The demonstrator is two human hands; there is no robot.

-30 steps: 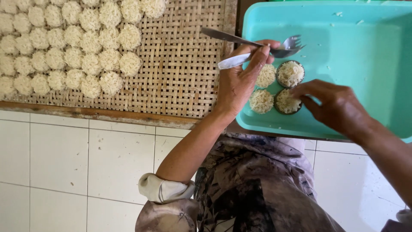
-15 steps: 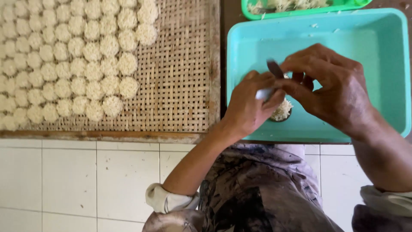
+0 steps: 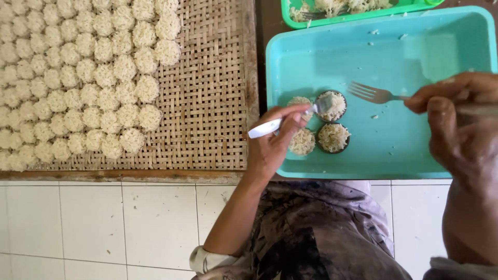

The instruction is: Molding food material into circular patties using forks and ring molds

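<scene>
Turquoise plastic tray [image 3: 415,155] took up most of the right side in the head view, with four little noodle rounds parked in its lower left corner. Two of them sat in dark round molds: the upper mold [image 3: 332,105] and the lower mold [image 3: 333,137]. The other two were bare noodle cakes, one [image 3: 303,141] just left of the lower mold and one [image 3: 299,101] half hidden behind the left hand's fingers.

Left hand [image 3: 275,142] was curled shut around a white-handled spoon [image 3: 280,122], its tip touching the rim of the upper mold. Right hand [image 3: 459,122] was closed on the handle of a metal fork [image 3: 374,94], tines pointing left and near the upper mold but not touching it, as far as I could tell.

Off to the left was a big woven bamboo mat [image 3: 218,103] with rows and rows of finished noodle cakes [image 3: 93,78] packed tight, its right-hand part bare. A green tray [image 3: 290,19] with loose noodles peeked in at the top edge. White tiled floor [image 3: 104,223] below, plus the person's patterned dark clothing [image 3: 316,233] filling the bottom middle
</scene>
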